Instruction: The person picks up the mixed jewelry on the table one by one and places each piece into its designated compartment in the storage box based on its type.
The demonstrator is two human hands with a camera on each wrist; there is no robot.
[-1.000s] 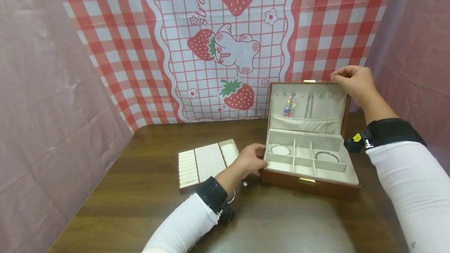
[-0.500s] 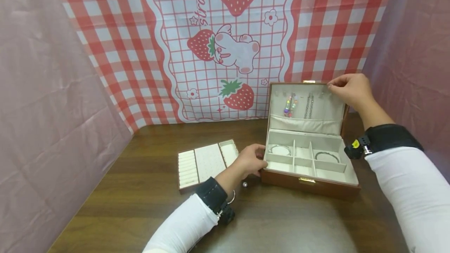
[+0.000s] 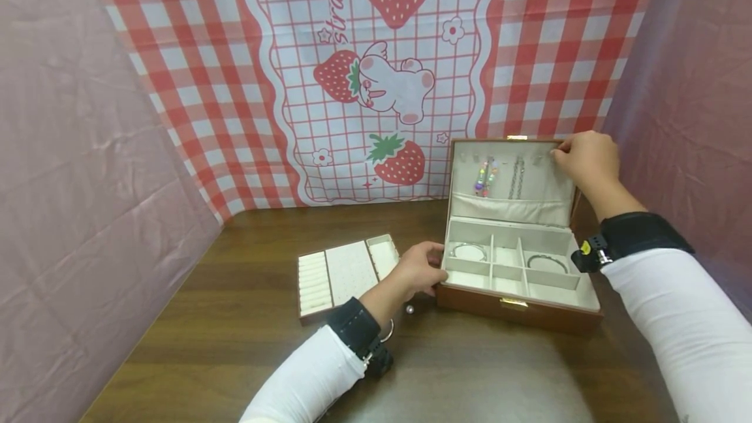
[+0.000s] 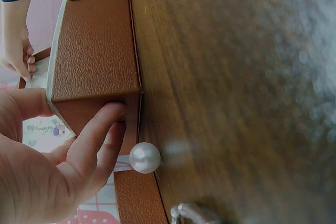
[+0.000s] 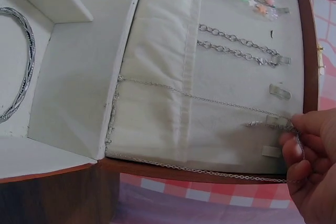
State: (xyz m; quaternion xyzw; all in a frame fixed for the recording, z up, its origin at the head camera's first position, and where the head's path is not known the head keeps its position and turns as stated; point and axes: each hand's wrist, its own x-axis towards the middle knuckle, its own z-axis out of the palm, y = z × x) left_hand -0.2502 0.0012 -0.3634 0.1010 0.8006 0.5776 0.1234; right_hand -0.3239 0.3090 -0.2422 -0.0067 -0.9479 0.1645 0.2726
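Observation:
A brown leather jewelry box (image 3: 517,309) stands with its lid up. My left hand (image 3: 418,267) holds its left end, thumb at the rim and fingers against the outer side (image 4: 94,116). At the lid's upper right corner, my right hand (image 3: 590,158) pinches a thin silver chain necklace (image 5: 210,99) beside a clear hook (image 5: 278,120). The chain drapes down across the cream lining to the lid's pocket. A colorful beaded strand (image 3: 484,178) and a thicker silver chain (image 5: 239,40) hang from other hooks. Two bracelets (image 3: 469,251) lie in separate compartments.
Left of the box lies a lined tray (image 3: 350,271), partly behind my left arm. A pearl (image 4: 145,157) and a silver ring-shaped piece (image 3: 388,330) rest on the wooden table (image 3: 235,344). A checkered strawberry cloth (image 3: 388,83) hangs behind.
My right hand has lowered from above the lid's top edge to the hooks on its inner face, with the thin chain. The left hand stays put on the box.

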